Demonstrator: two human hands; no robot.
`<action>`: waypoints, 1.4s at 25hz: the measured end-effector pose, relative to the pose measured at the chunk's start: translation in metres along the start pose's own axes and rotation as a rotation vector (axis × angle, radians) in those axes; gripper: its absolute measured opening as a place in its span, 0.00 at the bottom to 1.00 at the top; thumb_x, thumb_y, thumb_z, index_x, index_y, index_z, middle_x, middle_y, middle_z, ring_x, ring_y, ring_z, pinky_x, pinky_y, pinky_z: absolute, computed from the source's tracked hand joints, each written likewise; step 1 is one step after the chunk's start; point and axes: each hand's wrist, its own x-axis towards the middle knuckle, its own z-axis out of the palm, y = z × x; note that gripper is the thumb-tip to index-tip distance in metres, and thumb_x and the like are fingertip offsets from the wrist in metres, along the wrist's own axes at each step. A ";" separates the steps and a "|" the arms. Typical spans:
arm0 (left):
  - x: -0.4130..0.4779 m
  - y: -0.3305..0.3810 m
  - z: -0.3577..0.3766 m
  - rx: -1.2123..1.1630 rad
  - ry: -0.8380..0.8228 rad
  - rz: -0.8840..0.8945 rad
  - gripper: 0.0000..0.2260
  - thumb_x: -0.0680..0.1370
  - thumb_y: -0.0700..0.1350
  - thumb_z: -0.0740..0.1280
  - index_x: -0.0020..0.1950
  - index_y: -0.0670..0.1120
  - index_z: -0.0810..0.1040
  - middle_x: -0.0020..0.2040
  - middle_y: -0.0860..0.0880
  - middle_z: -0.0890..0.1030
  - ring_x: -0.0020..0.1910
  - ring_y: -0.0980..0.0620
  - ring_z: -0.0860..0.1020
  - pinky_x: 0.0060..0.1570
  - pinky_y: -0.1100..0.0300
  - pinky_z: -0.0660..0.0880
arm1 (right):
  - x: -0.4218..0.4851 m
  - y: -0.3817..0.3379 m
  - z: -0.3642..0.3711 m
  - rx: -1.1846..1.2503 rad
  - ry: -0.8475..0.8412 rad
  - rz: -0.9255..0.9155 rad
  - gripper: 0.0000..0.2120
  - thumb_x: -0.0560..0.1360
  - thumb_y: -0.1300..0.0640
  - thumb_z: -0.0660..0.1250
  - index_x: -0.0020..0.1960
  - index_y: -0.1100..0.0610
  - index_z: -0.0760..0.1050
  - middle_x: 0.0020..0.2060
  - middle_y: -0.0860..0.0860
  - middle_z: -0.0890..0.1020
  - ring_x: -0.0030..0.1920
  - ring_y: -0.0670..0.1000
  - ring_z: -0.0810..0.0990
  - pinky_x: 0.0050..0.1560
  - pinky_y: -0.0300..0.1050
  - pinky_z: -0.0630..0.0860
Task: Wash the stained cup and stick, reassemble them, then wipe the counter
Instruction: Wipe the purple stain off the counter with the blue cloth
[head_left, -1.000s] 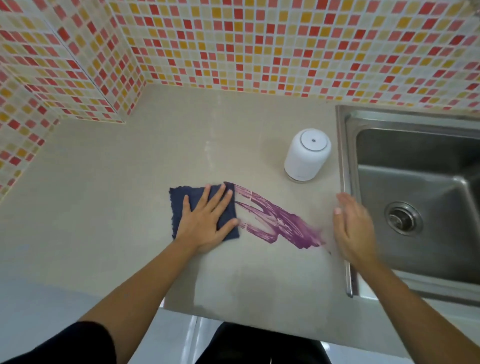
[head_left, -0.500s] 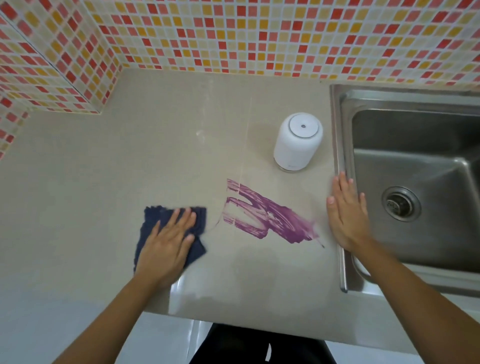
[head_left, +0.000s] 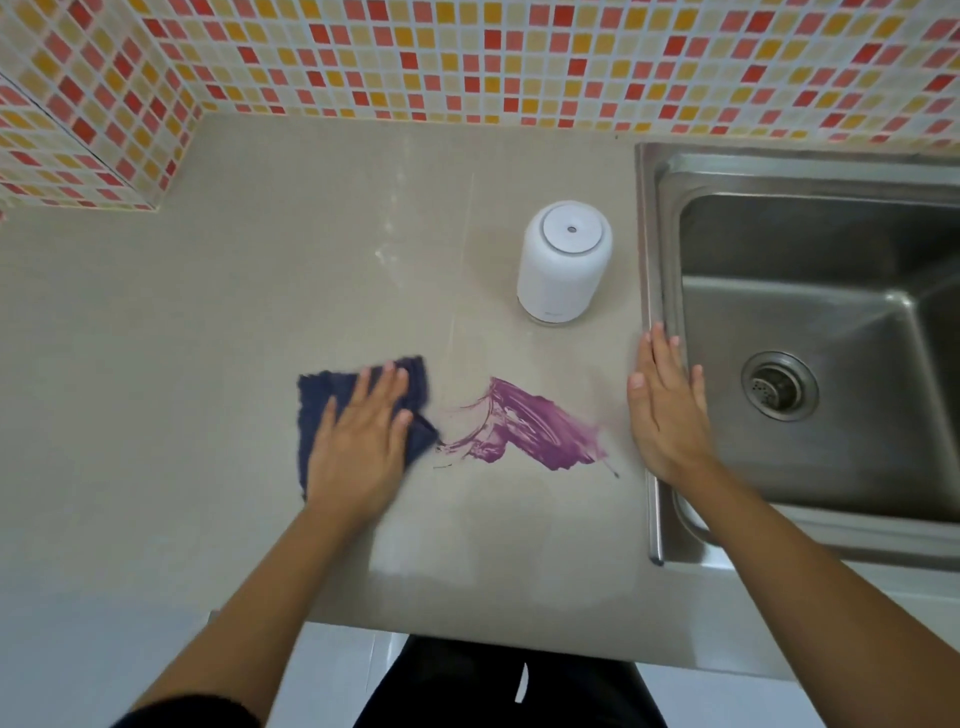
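The smooth beige stone counter (head_left: 208, 338) carries a dark blue square cloth (head_left: 322, 395), rumpled at its near right corner, just left of a smeared purple stain (head_left: 540, 431). Behind the stain stands a white rounded cylindrical cup (head_left: 563, 265), possibly capped with a lid. A stainless steel sink (head_left: 649, 234) is set into the counter at right.

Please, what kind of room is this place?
Most likely a home kitchen: a steel sink set into a beige counter, and a small-tiled wall behind it.
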 end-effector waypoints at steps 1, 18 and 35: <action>0.021 -0.006 -0.003 -0.015 0.009 -0.063 0.24 0.81 0.53 0.42 0.77 0.48 0.55 0.77 0.52 0.56 0.77 0.52 0.51 0.73 0.47 0.52 | 0.000 0.000 0.001 0.006 0.001 -0.003 0.35 0.73 0.38 0.34 0.76 0.54 0.45 0.76 0.45 0.45 0.72 0.40 0.38 0.71 0.46 0.35; 0.055 -0.002 -0.004 -0.101 -0.008 0.057 0.26 0.81 0.54 0.43 0.74 0.45 0.61 0.75 0.45 0.63 0.76 0.48 0.57 0.72 0.47 0.54 | -0.001 0.000 0.000 0.036 0.020 -0.024 0.37 0.73 0.38 0.34 0.76 0.57 0.46 0.76 0.48 0.46 0.73 0.42 0.39 0.71 0.45 0.36; -0.093 0.069 0.023 -0.169 0.068 -0.485 0.30 0.78 0.54 0.37 0.77 0.42 0.52 0.78 0.46 0.55 0.77 0.50 0.49 0.73 0.50 0.49 | -0.001 0.000 0.001 0.027 0.024 -0.018 0.37 0.73 0.38 0.34 0.76 0.58 0.46 0.76 0.50 0.46 0.75 0.48 0.41 0.71 0.46 0.36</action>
